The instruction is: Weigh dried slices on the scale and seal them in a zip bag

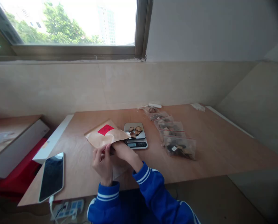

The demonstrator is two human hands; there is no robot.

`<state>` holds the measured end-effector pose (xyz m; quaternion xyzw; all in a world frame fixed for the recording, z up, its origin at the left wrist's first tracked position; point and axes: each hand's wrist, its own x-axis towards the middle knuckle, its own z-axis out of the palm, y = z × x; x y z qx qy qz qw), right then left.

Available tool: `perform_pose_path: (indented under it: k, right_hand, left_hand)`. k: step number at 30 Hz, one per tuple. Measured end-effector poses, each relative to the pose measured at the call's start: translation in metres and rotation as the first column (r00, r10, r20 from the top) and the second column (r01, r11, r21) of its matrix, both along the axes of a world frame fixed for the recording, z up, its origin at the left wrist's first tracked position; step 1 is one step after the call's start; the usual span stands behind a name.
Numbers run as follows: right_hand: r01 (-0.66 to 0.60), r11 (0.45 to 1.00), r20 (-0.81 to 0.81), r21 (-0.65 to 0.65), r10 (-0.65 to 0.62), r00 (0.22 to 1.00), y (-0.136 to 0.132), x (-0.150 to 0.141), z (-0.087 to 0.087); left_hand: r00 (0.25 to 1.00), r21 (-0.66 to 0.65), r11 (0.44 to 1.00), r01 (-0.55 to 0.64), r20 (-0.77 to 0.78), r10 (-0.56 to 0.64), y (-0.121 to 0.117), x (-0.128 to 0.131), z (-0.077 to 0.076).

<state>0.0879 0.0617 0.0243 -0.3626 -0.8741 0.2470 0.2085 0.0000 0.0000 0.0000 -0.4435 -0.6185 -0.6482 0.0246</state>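
A kraft paper bag (114,135) with a red label is tilted over the table, its mouth towards me. My left hand (103,161) pinches the near edge of that mouth, fingers closed. Into the opening reaches my right hand (123,151); its fingers are hidden inside the bag. Just behind and to the right stands a digital kitchen scale (143,145) with a lit display. Several brown dried slices (138,128) lie on its plate, and a corner of the bag overlaps the scale's left side.
Several clear zip bags (180,147) of dried pieces form a row right of the scale. A tablet or large phone (52,174) with a white cable lies at the table's left edge. A power strip (70,209) sits below. White crumpled material (198,107) lies at the back right.
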Motion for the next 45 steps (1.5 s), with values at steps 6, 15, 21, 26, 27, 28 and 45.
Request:
perform_pose_path:
  k: [6, 15, 21, 26, 27, 28, 45]
  right_hand:
    - [0.0, 0.974, -0.141, 0.226, 0.033, 0.989, 0.0, -0.003, -0.004]
    - [0.127, 0.929, -0.275, 0.347, -0.029, 0.961, -0.013, 0.005, -0.003]
    - [0.361, 0.928, -0.687, 0.086, -0.208, 0.697, -0.028, 0.047, 0.01]
    - [0.414, 0.883, -0.769, -0.222, -0.42, 0.482, -0.001, 0.103, -0.023]
    - [0.4, 0.884, -0.75, -0.242, -0.432, 0.501, 0.007, 0.112, -0.031]
    - [0.385, 0.889, -0.722, -0.249, -0.435, 0.538, 0.014, 0.12, -0.037]
    - [0.349, 0.917, -0.429, -0.194, -0.399, 0.81, 0.05, 0.154, -0.061]
  left_hand:
    - [0.998, -0.049, 0.999, 0.021, 0.053, -0.018, 0.005, -0.009, 0.018]
    - [0.997, -0.074, 0.995, 0.066, 0.042, -0.063, 0.017, -0.025, 0.028]
    - [0.998, -0.117, 0.991, 0.06, -0.025, -0.064, 0.031, -0.036, 0.033]
    - [0.999, -0.101, 0.994, 0.037, -0.024, -0.039, 0.036, -0.044, 0.034]
    - [0.999, -0.102, 0.994, 0.04, -0.028, -0.043, 0.036, -0.045, 0.033]
    - [0.998, -0.105, 0.993, 0.044, -0.034, -0.048, 0.035, -0.045, 0.032]
    - [0.996, -0.103, 0.994, 0.049, -0.07, -0.056, 0.031, -0.045, 0.027]
